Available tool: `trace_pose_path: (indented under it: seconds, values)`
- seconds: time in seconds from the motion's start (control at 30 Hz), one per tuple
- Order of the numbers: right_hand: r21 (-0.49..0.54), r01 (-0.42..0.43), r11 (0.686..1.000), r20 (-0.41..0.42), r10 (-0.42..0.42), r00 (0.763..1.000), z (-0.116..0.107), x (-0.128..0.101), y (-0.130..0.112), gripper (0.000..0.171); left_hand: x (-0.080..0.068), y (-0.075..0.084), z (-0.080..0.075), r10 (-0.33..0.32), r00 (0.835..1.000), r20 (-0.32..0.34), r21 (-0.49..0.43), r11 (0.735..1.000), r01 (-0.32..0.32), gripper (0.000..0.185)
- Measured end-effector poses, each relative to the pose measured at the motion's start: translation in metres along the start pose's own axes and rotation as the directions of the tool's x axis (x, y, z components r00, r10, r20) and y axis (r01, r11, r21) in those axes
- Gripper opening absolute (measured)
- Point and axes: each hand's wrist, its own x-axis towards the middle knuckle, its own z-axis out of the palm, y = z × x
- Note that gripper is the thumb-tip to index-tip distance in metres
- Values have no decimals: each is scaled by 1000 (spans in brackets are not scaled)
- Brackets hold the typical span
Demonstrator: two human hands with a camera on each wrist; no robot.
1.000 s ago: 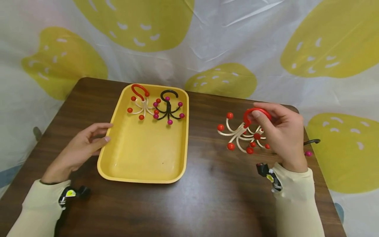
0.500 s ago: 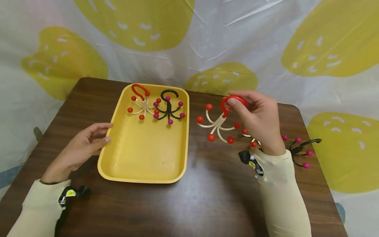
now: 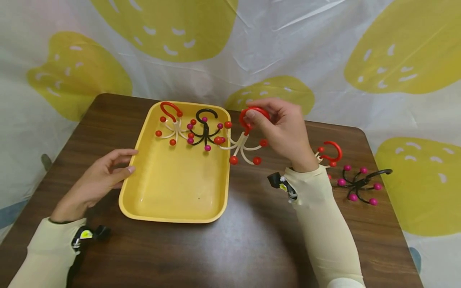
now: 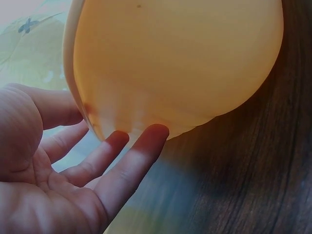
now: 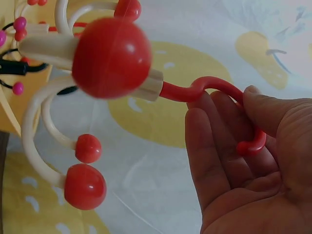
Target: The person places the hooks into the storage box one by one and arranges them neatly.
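My right hand (image 3: 284, 128) pinches the red hook of a multi-arm hanging hook (image 3: 246, 148) between thumb and fingers. Its white curved arms end in red balls and hang down, overlapping the right rim of the yellow tray (image 3: 176, 192) in the head view. The right wrist view shows the red hook (image 5: 214, 83) lying across the fingers under the thumb. My left hand (image 3: 102, 174) rests against the tray's left outer wall, its fingers fairly straight; fingertips touch the wall in the left wrist view. Inside the tray lie a white-and-red hook (image 3: 175, 127) and a black-and-magenta one (image 3: 205, 132).
To the right on the brown table (image 3: 252, 248) lie another white-and-red hook (image 3: 333, 152), partly hidden behind the right wrist, and a black-and-magenta hook (image 3: 360, 184) near the table's right edge. A lemon-patterned sheet (image 3: 201, 84) hangs behind the table.
My right hand has carried the white-and-red hook leftward to the tray's right rim, uncovering the hooks on the right of the table. The left hand and tray have stayed in place.
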Motion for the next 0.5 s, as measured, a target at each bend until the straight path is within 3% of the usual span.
trace_pose_path:
  seconds: [0.2,0.5]
  values:
    - [5,-57,998,51,57,997,19,13,9,21,0,0,0,-6,1000,6,0,1000,6,57]
    - [49,-39,998,135,32,990,52,25,14,22,-1,2,-1,-13,1000,3,9,1000,13,57]
